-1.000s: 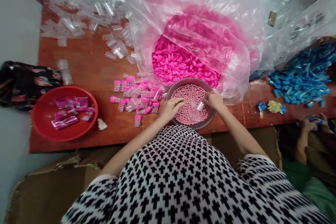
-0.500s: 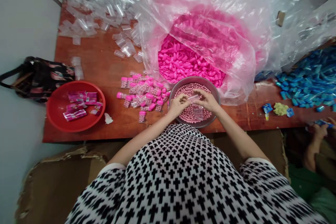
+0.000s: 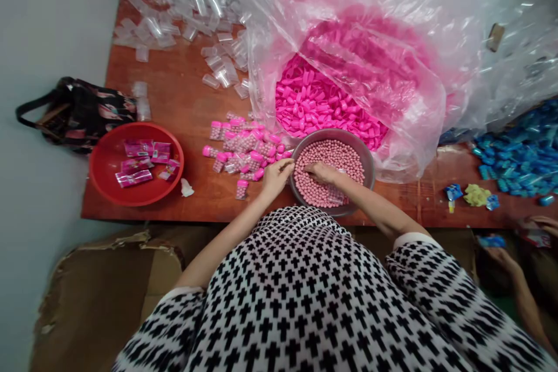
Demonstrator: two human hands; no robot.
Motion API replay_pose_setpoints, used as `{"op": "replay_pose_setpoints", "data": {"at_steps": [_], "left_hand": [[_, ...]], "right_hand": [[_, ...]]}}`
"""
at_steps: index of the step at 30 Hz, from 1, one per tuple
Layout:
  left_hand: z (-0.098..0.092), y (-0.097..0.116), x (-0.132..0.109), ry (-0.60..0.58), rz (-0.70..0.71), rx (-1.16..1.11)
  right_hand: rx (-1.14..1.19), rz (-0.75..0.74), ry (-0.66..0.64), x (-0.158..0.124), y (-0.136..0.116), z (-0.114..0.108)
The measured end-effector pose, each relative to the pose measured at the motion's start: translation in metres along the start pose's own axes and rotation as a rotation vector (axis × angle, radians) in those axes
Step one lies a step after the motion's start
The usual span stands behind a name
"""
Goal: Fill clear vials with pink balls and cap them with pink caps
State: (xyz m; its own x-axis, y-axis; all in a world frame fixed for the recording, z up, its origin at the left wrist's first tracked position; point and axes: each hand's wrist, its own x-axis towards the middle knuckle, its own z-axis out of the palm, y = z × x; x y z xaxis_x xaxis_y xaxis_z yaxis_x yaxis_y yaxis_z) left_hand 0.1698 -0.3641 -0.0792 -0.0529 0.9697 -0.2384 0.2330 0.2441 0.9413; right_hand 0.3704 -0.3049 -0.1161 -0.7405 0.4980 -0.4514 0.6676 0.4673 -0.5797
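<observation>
A grey bowl (image 3: 369, 168) full of pink beads (image 3: 349, 157) stands at the table's front edge. By its left rim is my left hand (image 3: 278, 177), its fingers pinched together; whatever they hold is too small to make out. Inside the bowl, my right hand (image 3: 321, 174) has curled fingers down at the beads, the tips partly hidden. A clear plastic container (image 3: 336, 195) lies on the beads below my right wrist. Left of the bowl is a heap of small clear bottles with pink caps (image 3: 246, 145), filled with beads.
Behind the bowl, a large clear bag (image 3: 418, 128) holds bright pink plastic pieces (image 3: 309, 99). Clear empty tubes (image 3: 222, 67) lie at the back left. A red basin (image 3: 104, 186) with pink packets and a black bag (image 3: 87, 110) stand left. Blue pieces (image 3: 518, 157) and another person's hand (image 3: 501, 256) are right.
Both hands were together above the bowl, holding a clear tube. They have parted: my left hand moved left to the rim, my right hand down to the beads. The tube is not clearly visible now.
</observation>
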Motion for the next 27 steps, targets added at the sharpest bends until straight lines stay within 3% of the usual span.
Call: {"op": "replay_pose_setpoints", "data": {"at_steps": [3,6,11,15,21,24,27], "left_hand": [[0.001,0.000,-0.001,0.023,0.045,0.004],[0.007,0.004,0.000,-0.048,0.095,0.054],[0.026,0.008,0.002,-0.221,0.132,0.046],[0.037,0.011,0.004,-0.225,0.052,-0.111],[0.041,0.018,0.005,-0.365,-0.154,-0.479],[0.039,0.020,0.006,-0.378,-0.089,-0.420],[0.035,0.021,0.007,-0.375,0.022,-0.283]], "right_hand": [[0.475,0.063,0.189,-0.011,-0.001,0.007],[0.894,0.074,0.343,-0.026,-0.006,0.004],[1.172,0.109,0.555,-0.042,-0.025,-0.002],[1.111,0.060,0.612,-0.053,-0.031,-0.009],[0.598,-0.122,0.638,-0.074,-0.029,-0.036],[0.391,-0.183,0.593,-0.078,-0.034,-0.044],[0.327,-0.175,0.596,-0.078,-0.041,-0.043]]}}
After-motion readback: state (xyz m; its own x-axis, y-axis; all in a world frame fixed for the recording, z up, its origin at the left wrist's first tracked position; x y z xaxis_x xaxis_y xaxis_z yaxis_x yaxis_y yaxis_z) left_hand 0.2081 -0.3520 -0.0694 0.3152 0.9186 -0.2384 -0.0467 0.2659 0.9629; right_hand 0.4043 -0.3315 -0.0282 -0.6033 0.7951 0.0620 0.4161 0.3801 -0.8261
